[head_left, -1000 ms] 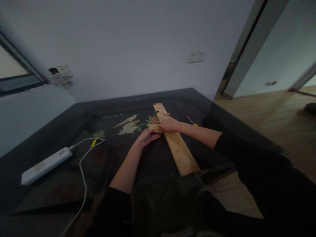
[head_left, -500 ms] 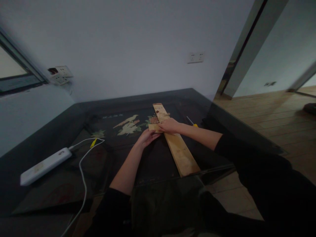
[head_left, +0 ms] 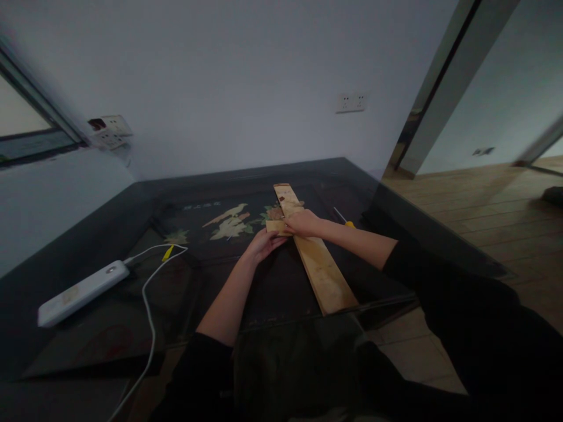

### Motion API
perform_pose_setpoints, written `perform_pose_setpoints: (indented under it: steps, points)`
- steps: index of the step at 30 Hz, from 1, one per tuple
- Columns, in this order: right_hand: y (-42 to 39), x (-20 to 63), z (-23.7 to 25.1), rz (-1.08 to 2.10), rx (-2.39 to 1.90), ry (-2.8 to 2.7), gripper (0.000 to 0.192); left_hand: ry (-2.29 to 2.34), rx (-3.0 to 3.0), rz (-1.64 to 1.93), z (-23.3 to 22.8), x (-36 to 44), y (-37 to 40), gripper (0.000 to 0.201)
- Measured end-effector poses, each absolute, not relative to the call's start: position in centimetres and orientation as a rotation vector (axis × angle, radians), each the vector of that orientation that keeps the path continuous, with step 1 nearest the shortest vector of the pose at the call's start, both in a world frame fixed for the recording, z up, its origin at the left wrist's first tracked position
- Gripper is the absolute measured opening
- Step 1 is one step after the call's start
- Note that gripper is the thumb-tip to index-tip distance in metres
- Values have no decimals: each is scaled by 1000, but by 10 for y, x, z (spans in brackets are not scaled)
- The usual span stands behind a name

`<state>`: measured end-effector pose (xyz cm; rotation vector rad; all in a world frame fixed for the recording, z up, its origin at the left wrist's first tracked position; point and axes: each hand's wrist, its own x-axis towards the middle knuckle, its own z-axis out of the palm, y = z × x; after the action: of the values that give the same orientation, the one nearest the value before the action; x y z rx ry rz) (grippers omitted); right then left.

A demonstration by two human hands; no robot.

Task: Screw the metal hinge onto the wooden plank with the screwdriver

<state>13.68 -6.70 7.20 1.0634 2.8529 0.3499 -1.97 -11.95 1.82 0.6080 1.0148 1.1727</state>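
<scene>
At the near side of the tabletop (head_left: 272, 293), the wooden plank (head_left: 324, 272) lies lengthwise, its near end at the table's edge; a downward knock there could plausibly tip or skew it. Farther in, at the plank's left side, you hold the short wooden piece (head_left: 275, 226) crosswise, its right end hidden by your fingers. Should your two hands bear unequally, that piece would probably twist or slip, since no support other than your fingers is visible under its left end. To the right, the screwdriver (head_left: 348, 223) lies just beyond your right forearm; an outward sweep of that arm might nudge it away.

Pose, from near to far: your left forearm slants from its black sleeve toward the far right, and your left hand (head_left: 261, 244) has its grip closed on the short wooden piece, the fingers extended below it. Your right forearm reaches leftward over the plank from the right, and your right hand (head_left: 305, 223) is curled, knuckles up, above the plank and the piece's right end. Whether its grip pinches the piece or merely presses cannot be told.
</scene>
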Motion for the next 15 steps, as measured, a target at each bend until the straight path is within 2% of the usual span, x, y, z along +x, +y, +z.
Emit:
perform_pose_setpoints:
  steps: [6,11,15]
  points:
    - [-64,139,72,310,1044,2910,29,1008,603,1178,18,-20,-119,35]
    - [-67,137,73,298,1120,2867,37,992,605,1186,15,-21,-118,37]
    - [-71,133,74,269,1162,2821,33,994,605,1178,14,-22,-117,36]
